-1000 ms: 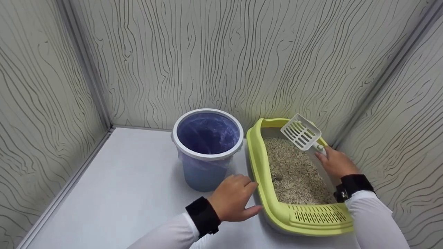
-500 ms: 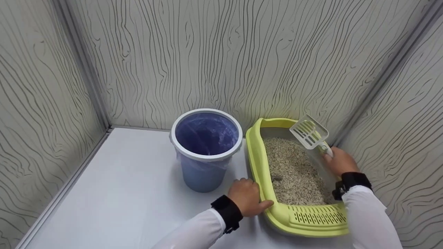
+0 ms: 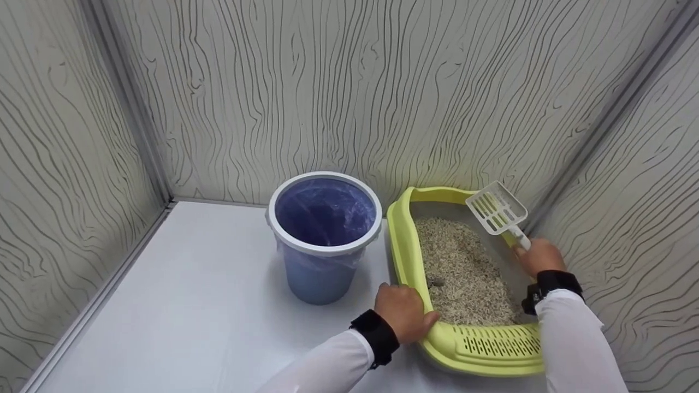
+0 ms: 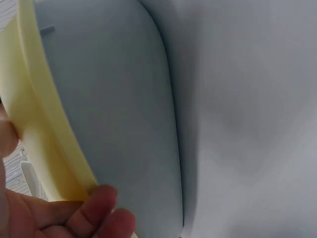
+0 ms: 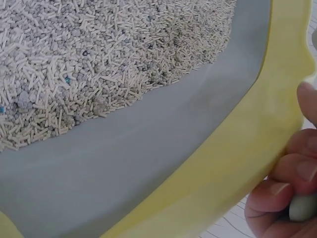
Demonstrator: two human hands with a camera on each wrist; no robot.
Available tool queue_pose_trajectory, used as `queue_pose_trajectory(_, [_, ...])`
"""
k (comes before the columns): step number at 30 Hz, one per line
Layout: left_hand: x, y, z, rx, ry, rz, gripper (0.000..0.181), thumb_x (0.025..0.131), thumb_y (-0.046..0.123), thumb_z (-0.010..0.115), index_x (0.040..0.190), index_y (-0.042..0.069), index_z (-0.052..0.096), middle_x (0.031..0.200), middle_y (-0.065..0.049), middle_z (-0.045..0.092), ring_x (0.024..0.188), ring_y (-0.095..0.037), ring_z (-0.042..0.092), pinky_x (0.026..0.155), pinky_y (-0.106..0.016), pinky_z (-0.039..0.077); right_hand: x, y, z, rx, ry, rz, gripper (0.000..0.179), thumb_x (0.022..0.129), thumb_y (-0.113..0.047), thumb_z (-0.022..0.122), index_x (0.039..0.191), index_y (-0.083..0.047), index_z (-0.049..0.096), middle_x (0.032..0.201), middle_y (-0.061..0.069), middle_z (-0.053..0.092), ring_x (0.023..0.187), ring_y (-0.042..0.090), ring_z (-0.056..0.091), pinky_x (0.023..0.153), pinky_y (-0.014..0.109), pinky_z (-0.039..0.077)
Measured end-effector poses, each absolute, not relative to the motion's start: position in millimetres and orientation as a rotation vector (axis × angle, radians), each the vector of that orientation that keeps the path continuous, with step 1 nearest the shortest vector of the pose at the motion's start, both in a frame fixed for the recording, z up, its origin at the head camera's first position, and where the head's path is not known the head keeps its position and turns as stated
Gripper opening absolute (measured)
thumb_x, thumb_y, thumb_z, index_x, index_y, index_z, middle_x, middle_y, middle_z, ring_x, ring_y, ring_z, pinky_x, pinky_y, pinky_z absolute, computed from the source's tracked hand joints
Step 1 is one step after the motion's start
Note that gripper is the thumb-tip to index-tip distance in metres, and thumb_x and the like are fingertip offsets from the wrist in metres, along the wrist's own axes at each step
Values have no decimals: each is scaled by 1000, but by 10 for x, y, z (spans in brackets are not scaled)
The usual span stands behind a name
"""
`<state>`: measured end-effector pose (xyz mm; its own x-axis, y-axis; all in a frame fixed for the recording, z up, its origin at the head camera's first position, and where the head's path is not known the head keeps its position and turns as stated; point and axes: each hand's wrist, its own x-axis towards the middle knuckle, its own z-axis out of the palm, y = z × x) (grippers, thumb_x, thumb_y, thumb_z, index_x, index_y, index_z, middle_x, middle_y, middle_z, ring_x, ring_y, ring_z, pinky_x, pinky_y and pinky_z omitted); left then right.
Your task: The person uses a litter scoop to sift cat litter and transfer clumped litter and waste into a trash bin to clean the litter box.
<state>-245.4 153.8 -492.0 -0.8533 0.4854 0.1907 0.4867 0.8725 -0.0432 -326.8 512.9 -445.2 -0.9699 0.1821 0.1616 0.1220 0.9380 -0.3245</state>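
My left hand [image 3: 403, 314] grips the near-left yellow rim of a litter box [image 3: 401, 234], thumb over the top. In the left wrist view its curled fingers [image 4: 106, 196] reach under the rim's outer edge, close to the grey wall [image 4: 119, 99]. With my right hand [image 3: 540, 257] I hold a pale slotted litter scoop [image 3: 513, 222] by its handle, raised over the box's far right side. Only the rounded handle end [image 5: 303, 208] shows in the right wrist view, below the curled fingers. Pellet litter [image 3: 467, 267] covers the box floor, with a small dark clump [image 3: 435, 283] at its left.
A blue bin [image 3: 319, 275] with a white rim and a clear liner stands left of the litter box. Both are on a white table [image 3: 207, 305]. Wood-grain panels [image 3: 327, 87] close in the back and both sides.
My left hand has moved right from beside the box and taken hold of its rim. The right hand, with the scoop, has shifted slightly right.
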Motion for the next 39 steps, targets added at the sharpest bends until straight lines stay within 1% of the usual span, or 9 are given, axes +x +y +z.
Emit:
queue_pose_trajectory(5, [-2476,1571,-4955,-764,-2804,-1,69,101,73,39,71,20,72,76,3,71,68,-15,63,68,-37,45,-3256,5090,-4450,-256,-2845,474,32,96,-16,62,72,5,57,67,23,59,59,35,56,55,45,43])
queue_pose_trajectory(8, [-2492,1592,-4991,-731,-2777,21,66,102,69,40,67,21,68,73,4,70,67,-14,63,69,-37,45,-3257,5047,-4442,-250,-2855,484,28,93,-12,61,75,8,60,69,25,61,59,36,56,56,48,45])
queue_pose_trajectory(11, [-2496,1616,-5000,-717,-2763,27,64,103,67,41,66,22,67,74,5,71,68,-13,65,73,-37,47,-3247,5034,-4423,-251,-2886,460,26,92,-9,59,78,12,61,70,26,61,59,35,56,57,51,46])
queue_pose_trajectory(13, [-2490,1628,-4983,-727,-2770,15,63,103,67,41,68,23,69,76,6,72,70,-12,65,76,-38,47,-3235,5046,-4407,-257,-2910,434,26,93,-9,58,79,13,61,70,25,61,58,34,56,56,51,47])
queue_pose_trajectory(20, [-2497,1584,-4890,-738,-2842,10,62,103,67,40,76,23,74,82,6,75,75,-13,66,81,-39,48,-3228,5067,-4386,-247,-2974,423,25,95,-9,57,84,13,61,72,23,61,59,31,56,55,44,46])
queue_pose_trajectory(24, [-2529,1517,-4864,-749,-2879,0,63,104,67,39,79,21,76,86,3,76,77,-15,68,84,-41,49,-3228,5057,-4381,-193,-2998,405,25,95,-9,57,86,14,61,75,25,61,60,31,56,55,44,47])
queue_pose_trajectory(29, [-2569,1449,-4845,-753,-2901,-41,61,105,63,41,80,20,76,87,2,76,78,-17,69,83,-42,49,-3211,5049,-4391,-140,-3015,384,25,94,-10,59,87,14,61,76,26,61,60,32,57,56,45,47])
queue_pose_trajectory(35, [-2601,1417,-4808,-721,-2970,-114,57,104,59,42,85,18,77,92,1,76,82,-19,69,87,-43,48,-3149,5062,-4378,-162,-3064,412,25,95,-12,58,87,11,61,72,18,59,60,27,52,55,38,43])
queue_pose_trajectory(39, [-2631,1398,-4796,-677,-2986,-136,55,102,60,45,84,18,75,93,3,75,83,-18,70,91,-44,48,-3104,5037,-4323,-172,-3101,414,22,95,-10,57,87,10,61,73,17,59,61,27,53,55,38,44])
